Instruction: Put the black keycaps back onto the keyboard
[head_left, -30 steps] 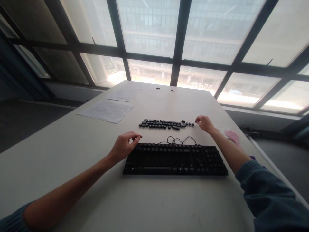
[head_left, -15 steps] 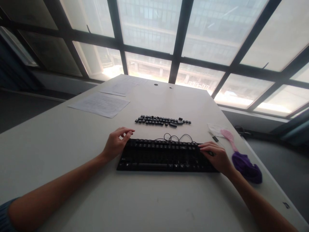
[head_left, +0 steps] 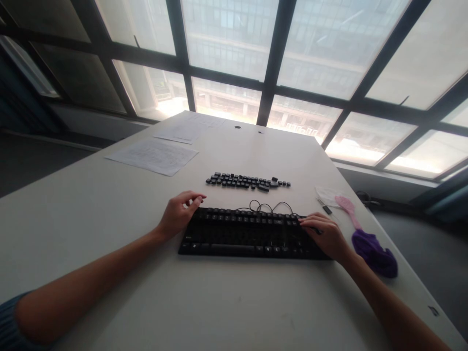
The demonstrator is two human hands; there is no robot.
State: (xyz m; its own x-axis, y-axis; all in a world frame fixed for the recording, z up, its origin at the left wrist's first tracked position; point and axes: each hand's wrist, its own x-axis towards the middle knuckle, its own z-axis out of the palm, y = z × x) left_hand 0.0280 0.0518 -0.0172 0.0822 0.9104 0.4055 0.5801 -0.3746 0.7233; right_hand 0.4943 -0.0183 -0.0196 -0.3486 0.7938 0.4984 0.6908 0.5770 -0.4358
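Keyboard [head_left: 226, 249] flat on the near part of the worktop [head_left: 234, 304], long side crosswise, closer to the right edge than the left. Its middle is too dark to make out single keys; far row shows keys. Cable [head_left: 260, 206] loops just past its far side.

Left hand [head_left: 178, 215] at the keyboard's far left corner, fingers bent, thumb and index tips drawn together; can't tell if anything is pinched. Right hand [head_left: 326, 236] over the keyboard's right end, fingers curled, tips at the far rows; can't tell if they grip a key or just touch.

Keycaps [head_left: 237, 181] in a loose band beyond the keyboard, toward the far edge, well apart from both hands. Some larger ones at the band's right part.

Along the right edge: clear bag [head_left: 321, 192], small dark tool [head_left: 326, 210] beside it, pink brush-like item [head_left: 344, 204], its narrow end meeting purple cloth [head_left: 373, 254]. Cloth sits near the right forearm.

Front paper [head_left: 155, 157] near the left edge, back paper [head_left: 177, 134] behind it, toward the far left corner. Dark round spot [head_left: 237, 127] near the far edge. Window [head_left: 228, 48] beyond.
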